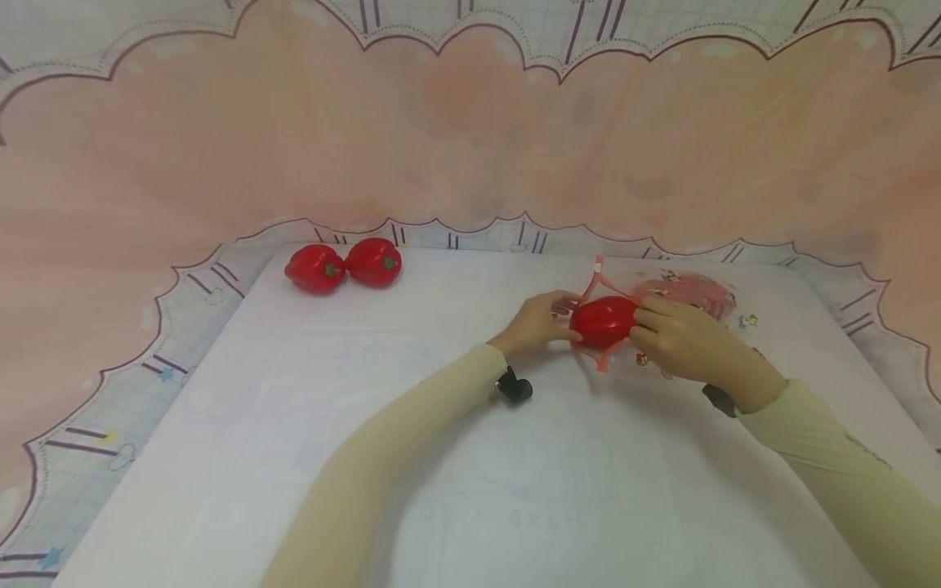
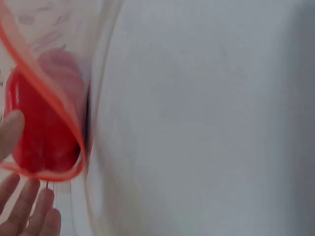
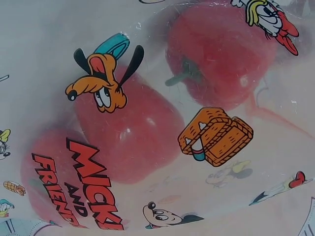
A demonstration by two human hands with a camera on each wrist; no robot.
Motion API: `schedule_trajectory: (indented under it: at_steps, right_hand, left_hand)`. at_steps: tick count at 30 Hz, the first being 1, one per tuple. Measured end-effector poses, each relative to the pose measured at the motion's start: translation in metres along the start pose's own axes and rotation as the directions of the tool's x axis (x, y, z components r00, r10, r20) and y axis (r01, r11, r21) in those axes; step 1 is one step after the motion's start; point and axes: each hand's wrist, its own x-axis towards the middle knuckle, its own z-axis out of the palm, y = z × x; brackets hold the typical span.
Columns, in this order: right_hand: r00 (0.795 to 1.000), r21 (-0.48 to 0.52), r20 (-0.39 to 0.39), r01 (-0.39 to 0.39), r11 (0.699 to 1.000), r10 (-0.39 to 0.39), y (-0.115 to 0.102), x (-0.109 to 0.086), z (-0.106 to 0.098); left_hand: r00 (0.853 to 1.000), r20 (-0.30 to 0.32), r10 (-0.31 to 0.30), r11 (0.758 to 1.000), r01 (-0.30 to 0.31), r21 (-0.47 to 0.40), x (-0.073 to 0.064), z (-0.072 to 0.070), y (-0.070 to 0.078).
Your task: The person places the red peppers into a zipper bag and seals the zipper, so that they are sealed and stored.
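Note:
A red bell pepper (image 1: 604, 322) lies in the mouth of a clear plastic bag (image 2: 42, 93) with orange trim and cartoon prints. At the pepper's left end is my left hand (image 1: 535, 323), its thumb and fingers spread on either side. In the left wrist view the left thumb (image 2: 10, 133) overlaps the pepper, and relaxed fingers (image 2: 30, 209) lie just below the orange rim. My right hand (image 1: 672, 336), fingers curled, grips the bag at the pepper's right end. Through the printed plastic, more red peppers (image 3: 130, 130) show in the right wrist view.
Two red bell peppers with green stems, one (image 1: 316, 269) beside the other (image 1: 374, 262), sit at the table's back left. The white tabletop (image 1: 470, 474) spreads below both arms. A patterned, scalloped cloth (image 1: 456, 139) hangs behind it.

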Motion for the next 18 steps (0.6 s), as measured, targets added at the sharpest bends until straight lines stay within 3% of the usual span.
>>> schedule_trajectory:
  at_steps: [11,18]
  right_hand:
    - [1.000,-0.002,-0.025,0.005,1.000,-0.005,-0.001,-0.001,0.000]
    - [0.999,0.011,-0.050,0.011,1.000,-0.010,0.000,-0.002,0.001]
  left_hand:
    - [0.998,0.026,0.059,0.991,-0.056,-0.121,-0.015,-0.035,-0.011]
    - [0.999,-0.008,0.036,0.978,-0.037,-0.206,-0.029,-0.064,-0.019]
